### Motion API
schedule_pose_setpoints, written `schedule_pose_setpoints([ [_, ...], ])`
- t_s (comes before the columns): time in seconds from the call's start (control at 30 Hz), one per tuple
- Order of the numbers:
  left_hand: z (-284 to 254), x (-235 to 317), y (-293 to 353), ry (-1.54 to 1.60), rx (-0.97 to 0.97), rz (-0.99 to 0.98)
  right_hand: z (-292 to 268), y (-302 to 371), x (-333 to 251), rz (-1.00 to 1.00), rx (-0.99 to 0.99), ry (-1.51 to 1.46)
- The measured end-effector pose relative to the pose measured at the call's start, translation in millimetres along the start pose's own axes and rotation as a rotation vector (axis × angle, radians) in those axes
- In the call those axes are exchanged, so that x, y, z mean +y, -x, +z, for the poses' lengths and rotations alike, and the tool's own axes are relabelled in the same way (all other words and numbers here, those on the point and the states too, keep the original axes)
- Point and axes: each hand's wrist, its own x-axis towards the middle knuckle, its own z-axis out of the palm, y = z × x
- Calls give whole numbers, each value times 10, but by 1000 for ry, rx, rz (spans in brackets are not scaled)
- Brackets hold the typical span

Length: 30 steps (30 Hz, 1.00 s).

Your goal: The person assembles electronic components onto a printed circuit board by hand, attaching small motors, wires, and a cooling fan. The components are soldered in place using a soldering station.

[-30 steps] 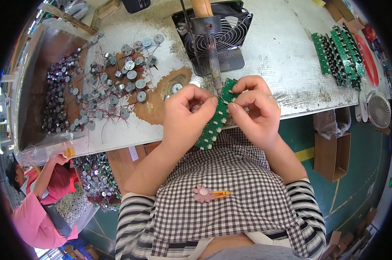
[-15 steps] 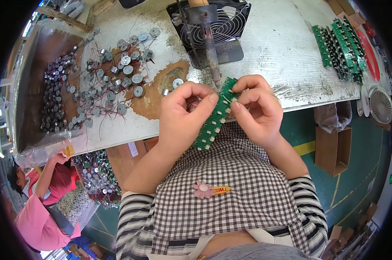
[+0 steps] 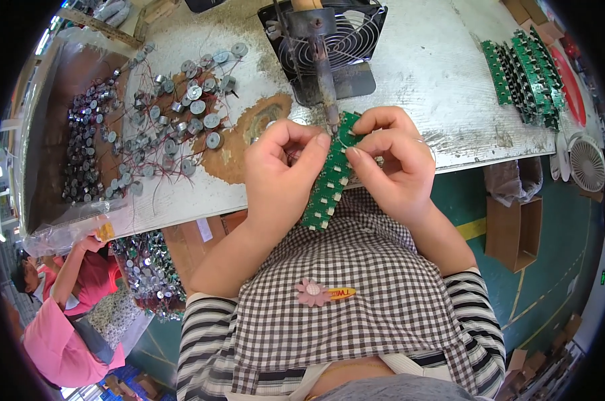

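A long green circuit board panel (image 3: 328, 184) with rows of small white connectors slants between my hands. My left hand (image 3: 284, 164) is closed, thumb and forefinger pinching at the panel's left edge; what else lies in its curled fingers is mostly hidden. My right hand (image 3: 395, 157) closes on the panel's upper right side, with a thin pale wire near its fingertips. Just above the panel's top end, the tip of a soldering iron (image 3: 324, 83) points down, close to or touching the board. Small round motors (image 3: 196, 107) with red wires lie to the left of my hands.
A black fan (image 3: 356, 33) stands behind the iron. A box (image 3: 48, 134) lined with plastic holds many more motors at left. Stacked green boards (image 3: 530, 73) and a small white fan (image 3: 587, 162) are at right. Another person (image 3: 72, 321) in pink sits at lower left.
Both hands have shifted slightly left and up with the panel, bringing its top end closer to the iron's tip. The panel stands a little steeper.
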Motion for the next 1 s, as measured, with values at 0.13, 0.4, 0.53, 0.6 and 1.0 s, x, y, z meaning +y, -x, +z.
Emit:
schedule_pose_setpoints([
  [0.13, -3, -48, 39, -38, -4, 23, 2, 76, -1, 42, -1, -9],
  [0.4, -199, 72, -45, -135, -199, -97, 28, 105, 35, 115, 65, -35],
  [0.53, -707, 399, -332, -591, 40, 221, -2, 153, 121, 170, 144, -73],
  [0.6, -1037, 501, -586, -542, 307, 292, -16, 164, 128, 194, 144, -70],
  [1.0, -2427, 301, -1442, -1366, 501, 345, -18, 135, 137, 174, 115, -92],
])
